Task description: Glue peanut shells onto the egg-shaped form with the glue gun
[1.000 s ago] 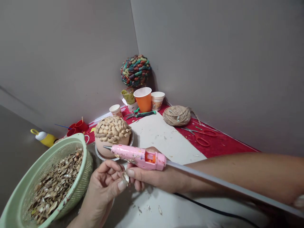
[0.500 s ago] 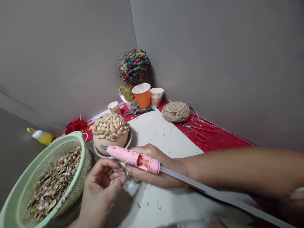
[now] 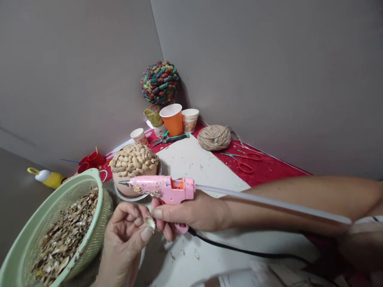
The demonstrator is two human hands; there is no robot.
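My right hand [image 3: 191, 213] is closed around the handle of a pink hot glue gun [image 3: 152, 185], with a long clear glue stick [image 3: 269, 202] sticking out of its back. The gun's metal nozzle points left, in front of the peanut-shell-covered dome. Between thumb and fingers my left hand [image 3: 124, 235] pinches a small nutshell piece [image 3: 150, 223], its pale hollow side showing; right-hand fingertips are close beside it. The dome [image 3: 136, 161] has shells on its upper part and a bare tan lower part, and rests in a shallow round dish [image 3: 119, 194].
A green colander [image 3: 100, 207] of loose shells stands at the left. Behind are an orange cup [image 3: 172, 122], paper cups [image 3: 190, 121], green-handled pliers [image 3: 176, 138], a twine ball [image 3: 214, 138], red scissors [image 3: 245, 165] and a multicoloured ball [image 3: 160, 83]. The gun's black cord [image 3: 239, 252] trails right.
The glue gun has turned from slanting to nearly level, so its side and trigger area show. The nutshell piece has shifted slightly left and down in my left fingers. The view has swung a little right.
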